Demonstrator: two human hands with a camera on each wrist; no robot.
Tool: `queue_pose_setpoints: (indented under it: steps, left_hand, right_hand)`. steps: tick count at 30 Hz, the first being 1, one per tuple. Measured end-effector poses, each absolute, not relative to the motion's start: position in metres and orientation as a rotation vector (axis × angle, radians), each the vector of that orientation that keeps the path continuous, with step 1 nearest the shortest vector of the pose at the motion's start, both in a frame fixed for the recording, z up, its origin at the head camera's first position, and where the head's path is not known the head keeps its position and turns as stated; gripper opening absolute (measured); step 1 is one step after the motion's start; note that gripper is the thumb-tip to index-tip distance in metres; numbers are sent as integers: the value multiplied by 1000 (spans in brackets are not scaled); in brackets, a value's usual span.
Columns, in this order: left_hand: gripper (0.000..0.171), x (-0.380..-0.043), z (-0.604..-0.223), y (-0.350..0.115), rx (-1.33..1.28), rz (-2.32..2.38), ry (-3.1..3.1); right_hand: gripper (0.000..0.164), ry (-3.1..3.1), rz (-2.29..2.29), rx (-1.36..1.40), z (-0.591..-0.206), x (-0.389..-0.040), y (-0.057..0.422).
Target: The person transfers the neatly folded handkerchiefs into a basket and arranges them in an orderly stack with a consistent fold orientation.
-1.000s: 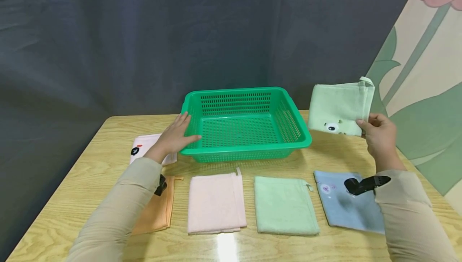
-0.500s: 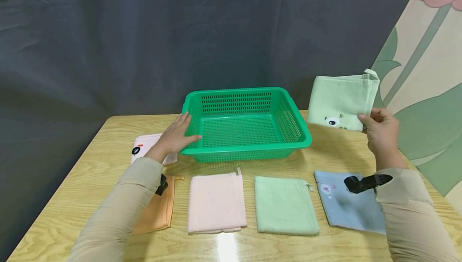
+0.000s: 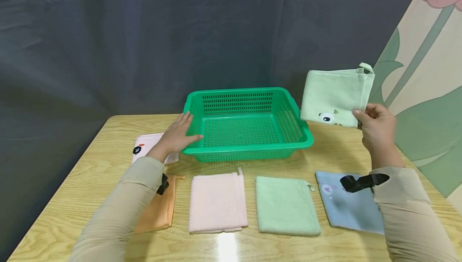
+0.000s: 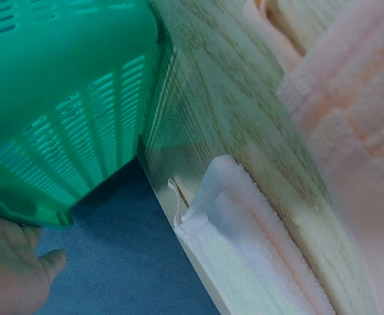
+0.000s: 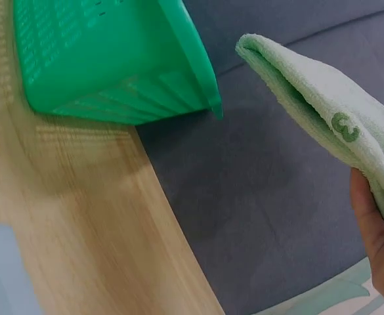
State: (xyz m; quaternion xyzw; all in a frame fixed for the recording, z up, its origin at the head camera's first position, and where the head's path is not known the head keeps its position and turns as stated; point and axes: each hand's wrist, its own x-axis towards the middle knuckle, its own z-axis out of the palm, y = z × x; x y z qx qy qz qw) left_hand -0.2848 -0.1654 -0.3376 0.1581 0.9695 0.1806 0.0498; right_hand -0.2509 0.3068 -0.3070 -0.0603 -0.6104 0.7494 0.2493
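My right hand (image 3: 379, 127) pinches a folded light green towel (image 3: 333, 95) by its lower right corner, holding it up beside the basket's right end. An embroidered eye shows on its lower part, and a hanging loop sticks up at its top corner. In the right wrist view the towel (image 5: 323, 98) is seen from its folded edge, thumb and fingers at one end. My left hand (image 3: 177, 134) lies with spread, straight fingers on the left rim of the green plastic basket (image 3: 247, 148). Nothing lies inside the basket.
On the wooden table (image 3: 90, 174), a pale pink towel (image 3: 217, 204), a second green towel (image 3: 286, 206) and a blue towel (image 3: 355, 210) lie in a front row. An orange towel (image 3: 157, 212) and a white-pink towel (image 3: 144, 144) are partly under my left arm. A dark curtain (image 3: 231, 33) hangs behind.
The right hand has raised the green towel and brought it slightly left, so that it now overlaps the basket's right rim in the head view. The left hand stays on the basket.
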Motion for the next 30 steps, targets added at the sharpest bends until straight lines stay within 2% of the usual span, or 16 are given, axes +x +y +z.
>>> queue_pose_setpoints:
  steps: [30]
  left_hand:
    - [81, -284, -334, -167, 497, 558, 2946]
  right_hand:
    - [25, -1662, 2096, -131, -310, -257, 272]
